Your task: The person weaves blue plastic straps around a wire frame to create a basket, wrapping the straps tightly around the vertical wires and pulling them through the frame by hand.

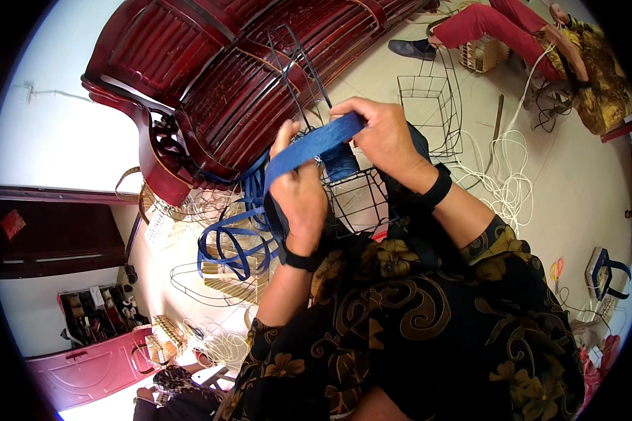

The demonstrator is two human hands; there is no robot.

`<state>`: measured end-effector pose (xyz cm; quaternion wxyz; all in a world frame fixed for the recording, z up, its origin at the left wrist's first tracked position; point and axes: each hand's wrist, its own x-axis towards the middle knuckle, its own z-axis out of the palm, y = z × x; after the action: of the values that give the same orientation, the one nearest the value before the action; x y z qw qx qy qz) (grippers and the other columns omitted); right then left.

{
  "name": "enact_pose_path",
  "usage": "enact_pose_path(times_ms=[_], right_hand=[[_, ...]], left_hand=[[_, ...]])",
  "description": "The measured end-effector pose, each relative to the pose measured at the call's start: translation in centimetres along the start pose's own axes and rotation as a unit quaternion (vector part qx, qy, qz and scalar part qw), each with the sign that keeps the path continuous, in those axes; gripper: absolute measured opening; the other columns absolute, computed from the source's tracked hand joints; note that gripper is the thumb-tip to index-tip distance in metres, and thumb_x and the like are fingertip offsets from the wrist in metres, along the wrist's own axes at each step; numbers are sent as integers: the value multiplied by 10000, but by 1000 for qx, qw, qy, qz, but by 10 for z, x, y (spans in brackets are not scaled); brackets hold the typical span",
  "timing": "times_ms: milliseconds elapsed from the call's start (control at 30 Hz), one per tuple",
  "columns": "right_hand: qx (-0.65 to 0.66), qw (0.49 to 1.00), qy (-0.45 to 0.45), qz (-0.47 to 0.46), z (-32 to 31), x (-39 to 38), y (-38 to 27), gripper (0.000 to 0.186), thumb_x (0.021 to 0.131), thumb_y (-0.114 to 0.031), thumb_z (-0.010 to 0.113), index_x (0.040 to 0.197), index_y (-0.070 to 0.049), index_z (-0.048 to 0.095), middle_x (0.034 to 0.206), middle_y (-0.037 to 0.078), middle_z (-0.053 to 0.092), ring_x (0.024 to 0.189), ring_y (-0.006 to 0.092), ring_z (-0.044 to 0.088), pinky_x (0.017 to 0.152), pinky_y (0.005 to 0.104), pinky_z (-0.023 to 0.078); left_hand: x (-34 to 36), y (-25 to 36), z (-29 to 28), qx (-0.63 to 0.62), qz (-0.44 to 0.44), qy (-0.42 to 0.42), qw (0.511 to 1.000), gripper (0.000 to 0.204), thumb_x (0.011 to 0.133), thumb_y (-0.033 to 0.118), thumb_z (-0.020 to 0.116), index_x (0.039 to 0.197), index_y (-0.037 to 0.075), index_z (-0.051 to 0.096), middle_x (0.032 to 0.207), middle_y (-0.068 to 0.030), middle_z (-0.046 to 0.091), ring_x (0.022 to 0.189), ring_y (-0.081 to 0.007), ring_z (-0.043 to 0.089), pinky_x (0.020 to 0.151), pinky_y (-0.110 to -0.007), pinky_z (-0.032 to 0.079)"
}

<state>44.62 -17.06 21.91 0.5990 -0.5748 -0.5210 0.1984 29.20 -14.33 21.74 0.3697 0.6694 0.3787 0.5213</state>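
Observation:
A flat blue strap (316,144) stretches in an arc between my hands. My right hand (390,140) is closed, pinching its far end between thumb and fingers. The band passes across my left hand (298,200), whose fingers are partly hidden behind it and bend round it. Below and between the hands is a black wire basket frame (358,200), with a tall wire handle (288,59) rising beyond them. Blue strap is wrapped on part of the frame (340,165). Loose loops of the same blue strap (232,238) hang beside my left wrist.
A dark red wooden bench (239,91) stands ahead. Another wire basket frame (432,105) and tangled white cord (502,182) lie on the floor to the right. A seated person in red trousers (488,31) is at the far right. Orange-handled scissors (556,270) lie at right.

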Motion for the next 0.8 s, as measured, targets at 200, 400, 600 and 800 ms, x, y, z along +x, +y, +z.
enact_pose_path(times_ms=[200,400,600,800], right_hand=[[174,976,-33,124,-10,13,21,240,768,90,674,992,3,680,744,44,672,664,83,642,568,241,522],[118,989,-57,73,-15,30,22,197,809,98,630,986,19,662,736,54,661,599,86,625,515,239,511],[36,995,-80,42,-13,43,17,254,795,106,613,1014,-9,667,755,57,677,672,94,651,569,248,511],[21,992,-115,48,-14,54,1,273,774,113,628,1020,-1,654,757,74,689,704,114,668,597,262,522]], left_hand=[[27,-20,12,-367,-270,-154,877,351,1034,199,459,1242,-69,549,1063,-181,668,887,-250,684,779,-298,551],[31,-31,21,-356,-308,-163,867,355,1041,232,448,1192,-63,575,990,-203,685,784,-291,699,707,-348,573],[23,-36,21,-387,-285,-133,867,340,1031,250,480,1191,-30,590,959,-194,685,772,-287,698,675,-334,565],[21,-36,23,-386,-306,-98,865,329,1012,268,528,1166,-20,571,928,-184,684,743,-271,695,652,-328,560]])
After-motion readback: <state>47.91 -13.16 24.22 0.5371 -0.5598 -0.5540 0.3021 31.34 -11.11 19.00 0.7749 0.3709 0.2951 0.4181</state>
